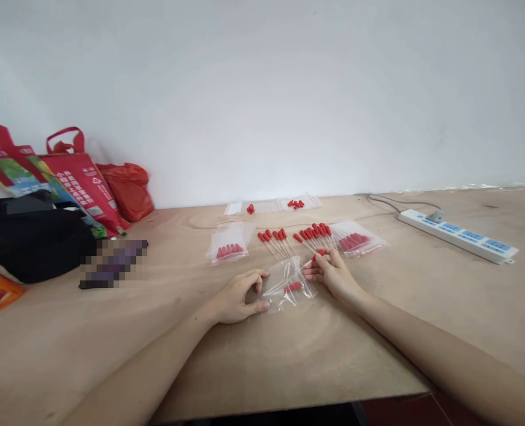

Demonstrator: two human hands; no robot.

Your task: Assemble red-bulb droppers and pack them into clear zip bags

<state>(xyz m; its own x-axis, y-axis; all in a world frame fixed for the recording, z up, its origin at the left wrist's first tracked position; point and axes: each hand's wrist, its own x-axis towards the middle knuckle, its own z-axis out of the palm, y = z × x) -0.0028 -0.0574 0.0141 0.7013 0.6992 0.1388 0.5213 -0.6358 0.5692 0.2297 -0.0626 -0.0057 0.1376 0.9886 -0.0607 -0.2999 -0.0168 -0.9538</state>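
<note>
My right hand point(331, 275) pinches a glass dropper with a red rubber bulb point(319, 253); its thin tube points down-left over a clear zip bag point(280, 303). Inside that bag lies at least one dropper, its red bulb point(292, 287) showing. At the bag's left edge rests my left hand point(242, 296), thumb and curled fingers apart, apparently touching the plastic. Just beyond the hands are several loose droppers point(271, 235) and a larger group of droppers point(313, 232). Filled bags of droppers flank them, one on the left point(230, 251) and one on the right point(355, 239).
By the wall lie clear bags with small red bulbs point(295, 205). A white power strip point(460, 235) with a grey cable is at right. On the left are red shopping bags point(83, 183), a red plastic bag point(127, 189), a black bag point(36, 242) and a blurred-out item point(116, 263).
</note>
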